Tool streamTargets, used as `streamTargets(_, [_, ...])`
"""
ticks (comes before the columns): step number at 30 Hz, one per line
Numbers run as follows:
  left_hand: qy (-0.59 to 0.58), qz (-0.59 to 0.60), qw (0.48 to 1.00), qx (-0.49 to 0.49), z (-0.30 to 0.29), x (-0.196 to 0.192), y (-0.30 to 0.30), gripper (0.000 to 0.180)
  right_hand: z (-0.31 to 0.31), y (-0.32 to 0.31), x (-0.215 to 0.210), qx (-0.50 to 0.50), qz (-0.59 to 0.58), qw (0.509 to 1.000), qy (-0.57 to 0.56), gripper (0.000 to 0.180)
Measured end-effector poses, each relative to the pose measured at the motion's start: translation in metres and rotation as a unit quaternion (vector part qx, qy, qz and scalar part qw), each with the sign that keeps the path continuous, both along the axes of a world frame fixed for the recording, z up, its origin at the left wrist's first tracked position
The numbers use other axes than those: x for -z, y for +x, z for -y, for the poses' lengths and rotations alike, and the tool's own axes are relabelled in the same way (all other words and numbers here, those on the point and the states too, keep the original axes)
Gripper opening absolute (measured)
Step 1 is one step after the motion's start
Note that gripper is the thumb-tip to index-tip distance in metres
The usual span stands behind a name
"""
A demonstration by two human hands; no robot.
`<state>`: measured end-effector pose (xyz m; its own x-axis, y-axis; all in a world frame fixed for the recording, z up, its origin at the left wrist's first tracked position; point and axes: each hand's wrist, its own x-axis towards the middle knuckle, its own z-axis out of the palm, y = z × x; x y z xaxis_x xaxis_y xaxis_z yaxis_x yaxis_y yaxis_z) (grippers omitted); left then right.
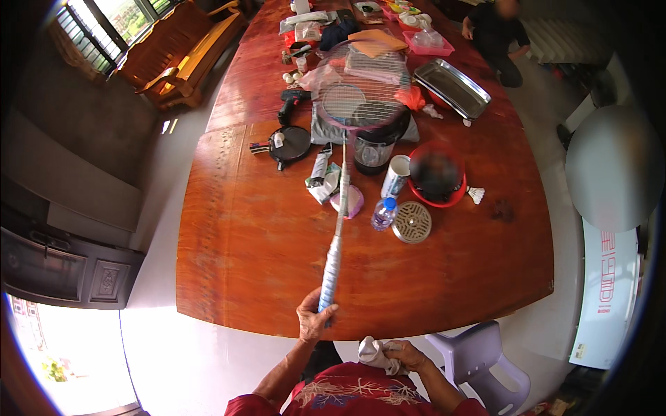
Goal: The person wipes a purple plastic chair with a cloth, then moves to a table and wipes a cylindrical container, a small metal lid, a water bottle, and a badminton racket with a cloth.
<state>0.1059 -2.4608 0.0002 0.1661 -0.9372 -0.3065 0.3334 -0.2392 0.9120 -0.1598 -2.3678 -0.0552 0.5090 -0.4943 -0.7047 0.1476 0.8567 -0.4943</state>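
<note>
Glossy wooden table [263, 263] — left hand [313, 320] grips racket [347, 139]; right hand [402, 355] clutches crumpled cloth [371, 352].

The left hand [313, 317] grips the wrapped handle of a long badminton racket [338, 222] whose strung pink-rimmed head reaches out over the polished red-brown wooden desk [257, 243]. The right hand [406, 355] clutches a crumpled white cloth [373, 352] just below the desk's near edge. Beside the racket's shaft stand a small clear plastic water bottle [383, 213], a round metal strainer disc [411, 222] and a red bowl [437, 180].
</note>
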Motion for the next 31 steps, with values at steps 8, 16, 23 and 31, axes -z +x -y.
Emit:
streamTargets(8, [0.052,0.152,0.978,-0.134,0.032,0.064,0.116,0.027,0.020,0.106,0.009,-0.006,-0.079,0.997,-0.024,0.019])
streamTargets(16, [0.130,0.333,0.923,-0.141,0.025,0.125,0.202,0.033,0.032,0.187,0.007,-0.076,-0.221,0.966,-0.112,0.023])
streamTargets(23, [0.197,0.321,0.912,-0.163,0.035,0.167,0.219,0.037,0.061,0.206,0.006,0.245,-0.211,0.943,-0.073,0.019])
streamTargets(31, [0.232,0.428,0.868,-0.102,0.033,0.219,0.212,0.049,0.080,0.174,0.015,0.438,0.028,0.893,0.102,0.040])
